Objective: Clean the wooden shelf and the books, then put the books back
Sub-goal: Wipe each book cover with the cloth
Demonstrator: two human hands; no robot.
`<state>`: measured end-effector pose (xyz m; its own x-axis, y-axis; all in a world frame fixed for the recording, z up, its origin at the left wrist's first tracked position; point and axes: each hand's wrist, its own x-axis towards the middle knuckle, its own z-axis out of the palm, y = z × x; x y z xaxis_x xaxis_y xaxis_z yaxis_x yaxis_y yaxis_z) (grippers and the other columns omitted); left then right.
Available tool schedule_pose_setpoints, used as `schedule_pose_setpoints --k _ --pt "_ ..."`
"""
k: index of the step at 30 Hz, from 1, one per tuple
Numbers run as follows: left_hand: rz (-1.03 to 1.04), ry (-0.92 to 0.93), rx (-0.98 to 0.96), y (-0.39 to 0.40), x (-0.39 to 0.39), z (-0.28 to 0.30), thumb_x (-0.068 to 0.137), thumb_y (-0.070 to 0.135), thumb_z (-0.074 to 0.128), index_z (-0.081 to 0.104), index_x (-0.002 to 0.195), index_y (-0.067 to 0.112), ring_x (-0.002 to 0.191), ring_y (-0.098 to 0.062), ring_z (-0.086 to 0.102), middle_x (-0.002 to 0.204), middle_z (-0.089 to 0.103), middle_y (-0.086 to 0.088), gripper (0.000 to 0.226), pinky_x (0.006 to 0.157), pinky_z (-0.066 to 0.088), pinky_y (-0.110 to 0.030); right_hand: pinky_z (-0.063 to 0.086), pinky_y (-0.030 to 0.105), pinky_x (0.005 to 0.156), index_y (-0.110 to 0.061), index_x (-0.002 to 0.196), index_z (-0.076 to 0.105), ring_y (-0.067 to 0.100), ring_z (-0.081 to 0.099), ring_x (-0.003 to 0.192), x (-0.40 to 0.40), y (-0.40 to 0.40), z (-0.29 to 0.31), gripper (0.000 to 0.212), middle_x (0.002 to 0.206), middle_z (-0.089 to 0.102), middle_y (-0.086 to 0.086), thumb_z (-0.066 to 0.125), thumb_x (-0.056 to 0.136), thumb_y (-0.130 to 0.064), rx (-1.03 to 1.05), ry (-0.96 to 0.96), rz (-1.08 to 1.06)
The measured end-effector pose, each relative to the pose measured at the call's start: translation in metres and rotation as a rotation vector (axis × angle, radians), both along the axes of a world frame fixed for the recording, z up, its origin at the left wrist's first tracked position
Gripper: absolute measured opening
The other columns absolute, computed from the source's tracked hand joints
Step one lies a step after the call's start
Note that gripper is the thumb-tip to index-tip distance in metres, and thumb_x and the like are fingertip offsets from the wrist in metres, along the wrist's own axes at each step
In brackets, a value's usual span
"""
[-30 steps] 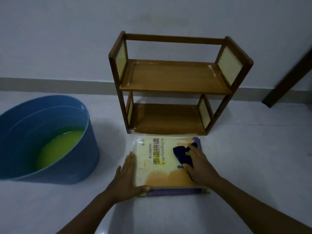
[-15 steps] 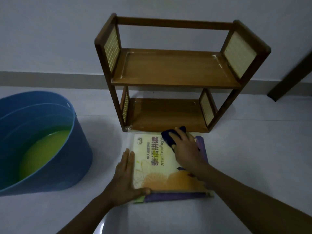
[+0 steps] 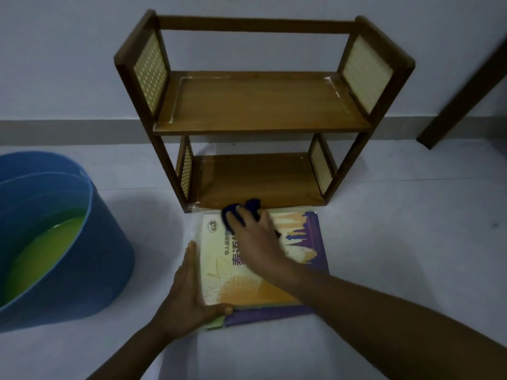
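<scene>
A two-tier wooden shelf [image 3: 260, 105] with woven side panels stands on the floor against the wall, both tiers bare. In front of it lies a stack of books [image 3: 301, 242], the top one yellow and purple. My right hand [image 3: 255, 237] presses a dark blue cloth [image 3: 247, 208] flat onto the far left part of the top cover. My left hand [image 3: 189, 292] rests along the stack's left edge, its thumb hooked over the near corner of the top book.
A blue tub [image 3: 82, 264] holding yellow-green liquid stands on the floor at the left. A dark wooden leg [image 3: 466, 91] slants down at the far right. Pale floor surrounds the books.
My right hand has slid the cloth from the cover's right side up and leftward to its far left part. My left hand has kept its place.
</scene>
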<state>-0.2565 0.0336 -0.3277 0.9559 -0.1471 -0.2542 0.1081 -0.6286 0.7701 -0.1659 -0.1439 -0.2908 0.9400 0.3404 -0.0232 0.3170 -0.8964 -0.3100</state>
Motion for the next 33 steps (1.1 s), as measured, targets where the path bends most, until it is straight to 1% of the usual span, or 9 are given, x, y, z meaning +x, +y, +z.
schedule_pose_setpoints --k 5,9,13,19,22,25,27,30,33 --pt "0.01 -0.053 0.025 -0.004 -0.006 -0.003 0.049 0.076 0.075 -0.026 0.144 0.037 0.144 -0.012 0.015 0.158 0.005 0.011 0.144 0.117 0.024 -0.046 0.036 0.058 0.1 -0.018 0.142 0.03 0.049 0.035 0.122 -0.055 0.024 -0.018 0.073 0.148 0.034 0.011 0.064 0.077 -0.014 -0.012 -0.052 0.448" --pt "-0.086 -0.042 0.163 0.001 -0.004 -0.004 0.054 0.091 0.053 -0.041 0.134 0.039 0.145 -0.013 -0.019 0.156 -0.028 0.008 0.134 0.12 0.001 -0.046 0.035 0.054 0.104 -0.027 0.143 0.03 0.043 0.031 0.131 0.021 -0.032 -0.031 0.06 0.153 0.028 0.006 0.052 0.088 -0.014 -0.092 -0.102 0.056" --pt "-0.126 -0.028 0.222 0.003 -0.001 -0.008 0.055 0.093 0.048 -0.044 0.131 0.038 0.142 -0.012 -0.028 0.151 -0.037 0.009 0.132 0.119 -0.003 -0.047 0.033 0.052 0.106 -0.025 0.146 0.028 0.044 0.031 0.129 0.011 -0.056 -0.018 0.062 0.153 0.027 0.008 0.053 0.09 -0.016 -0.063 -0.069 -0.202" --pt "-0.116 -0.034 0.239 0.003 -0.005 -0.012 0.055 0.092 0.049 -0.039 0.136 0.033 0.143 -0.013 -0.024 0.153 -0.031 0.006 0.133 0.119 -0.001 -0.047 0.04 0.053 0.097 -0.027 0.139 0.031 0.04 0.042 0.124 -0.096 -0.034 -0.023 0.06 0.149 0.034 0.002 0.056 0.086 -0.015 -0.023 -0.046 0.478" --pt "-0.119 -0.013 0.24 0.003 -0.004 -0.009 0.054 0.093 0.049 -0.039 0.136 0.035 0.143 -0.013 -0.025 0.153 -0.032 0.007 0.133 0.119 -0.003 -0.047 0.044 0.041 0.094 -0.02 0.131 0.053 0.03 0.046 0.125 -0.053 -0.082 -0.025 0.051 0.14 0.052 0.004 0.054 0.08 -0.017 -0.19 -0.208 0.25" --pt "-0.126 -0.014 0.252 0.0 -0.003 -0.005 0.053 0.093 0.049 -0.038 0.136 0.035 0.143 -0.014 -0.024 0.154 -0.032 0.006 0.134 0.118 -0.003 -0.047 0.032 0.038 0.101 -0.017 0.143 0.038 0.032 0.037 0.132 -0.031 -0.129 -0.012 0.066 0.151 0.036 0.007 0.051 0.085 -0.045 -0.201 -0.084 -0.101" --pt "-0.123 -0.018 0.237 0.0 -0.001 -0.007 0.054 0.092 0.051 -0.037 0.136 0.037 0.143 -0.014 -0.022 0.154 -0.029 0.008 0.132 0.118 -0.001 -0.048 0.035 0.038 0.105 -0.02 0.146 0.034 0.034 0.037 0.13 -0.042 -0.112 -0.002 0.071 0.152 0.033 0.007 0.063 0.084 -0.036 -0.123 -0.042 -0.237" --pt "-0.121 -0.041 0.241 0.001 -0.003 -0.013 0.055 0.089 0.054 -0.038 0.135 0.039 0.145 -0.014 -0.018 0.155 -0.026 0.009 0.133 0.119 0.001 -0.048 0.047 0.051 0.093 -0.02 0.135 0.046 0.042 0.05 0.117 -0.084 -0.041 -0.001 0.071 0.141 0.045 0.01 0.073 0.069 -0.015 -0.015 -0.146 0.162" --pt "-0.113 -0.069 0.189 0.004 -0.006 -0.017 0.057 0.085 0.059 -0.034 0.134 0.05 0.147 -0.014 -0.012 0.157 -0.016 0.01 0.126 0.118 0.004 -0.046 0.035 0.057 0.1 -0.019 0.137 0.032 0.048 0.041 0.12 -0.072 -0.006 -0.013 0.073 0.145 0.034 0.012 0.072 0.075 -0.018 -0.016 -0.049 0.567"
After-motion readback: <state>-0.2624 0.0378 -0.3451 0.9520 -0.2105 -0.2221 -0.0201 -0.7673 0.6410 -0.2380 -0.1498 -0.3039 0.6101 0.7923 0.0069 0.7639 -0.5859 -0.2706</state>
